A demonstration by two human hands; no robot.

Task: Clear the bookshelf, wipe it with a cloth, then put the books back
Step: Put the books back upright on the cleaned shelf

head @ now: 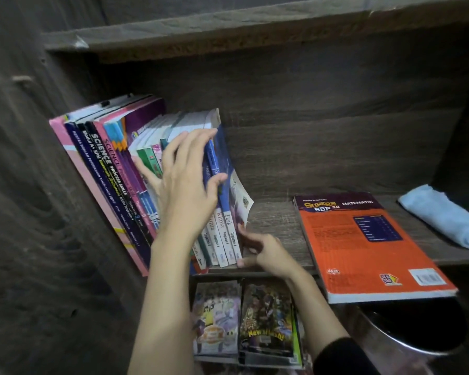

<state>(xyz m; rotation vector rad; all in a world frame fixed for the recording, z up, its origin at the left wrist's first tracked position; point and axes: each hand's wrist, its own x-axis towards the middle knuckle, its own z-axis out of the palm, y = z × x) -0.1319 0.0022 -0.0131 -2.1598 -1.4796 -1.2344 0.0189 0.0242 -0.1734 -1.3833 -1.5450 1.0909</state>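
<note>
Dark wood-grain bookshelf (282,163); row of upright textbooks (111,169) leaning at 9 o'clock on the shelf board. Left hand (187,180) spread flat across spines, fingers (198,136) wide, hooked over top edges of blue-spined books. Right hand (263,253) low at 6 o'clock, fingers loosely curled, thumb touching the outermost book's foot. Orange paperback maths workbook (363,244) flat at 3 o'clock, overhanging the shelf edge. Folded light-blue cloth (444,215) far right. Comic books (244,323) on the shelf below.

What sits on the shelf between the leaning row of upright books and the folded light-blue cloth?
In the head view, an orange Matematik workbook lies flat between the row of books and the cloth, overhanging the wooden shelf.
</note>
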